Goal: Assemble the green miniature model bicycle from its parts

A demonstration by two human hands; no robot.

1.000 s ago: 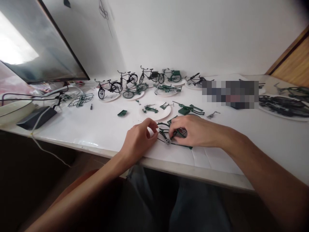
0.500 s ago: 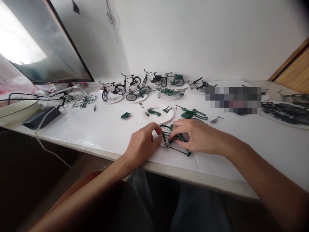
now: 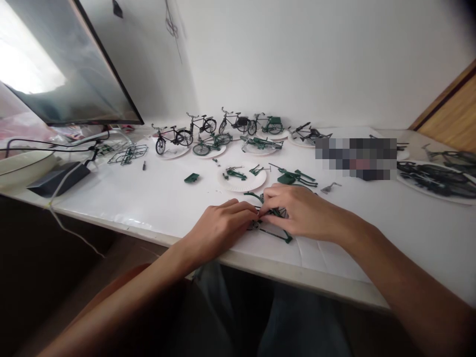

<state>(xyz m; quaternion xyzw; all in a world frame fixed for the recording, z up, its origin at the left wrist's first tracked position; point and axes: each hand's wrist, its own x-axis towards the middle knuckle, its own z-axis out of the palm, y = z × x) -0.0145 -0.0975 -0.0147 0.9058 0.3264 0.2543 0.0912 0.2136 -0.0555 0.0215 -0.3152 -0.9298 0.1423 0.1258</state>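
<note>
A small green model bicycle frame (image 3: 275, 234) lies on the white tabletop between my hands, near the front edge. My left hand (image 3: 226, 225) is closed over its left side, fingertips pinched at the middle of the frame beside the small chainring. From the right, my right hand (image 3: 288, 208) pinches at the same spot, and its fingertips meet those of the left. A spoked wheel partly shows beneath my right hand. The fingers hide the exact part between them.
A paper plate (image 3: 241, 184) with small green parts stands just behind. More green parts (image 3: 293, 177) and a grey piece (image 3: 330, 187) lie to its right. Several model bicycles (image 3: 173, 136) line the wall. At left are a monitor (image 3: 85, 64), a black box (image 3: 59, 178) and cables.
My left hand has moved right, its fingers going from spread apart around the frame to pinched against my right fingertips. My right hand has barely shifted. The camera view has turned slightly.
</note>
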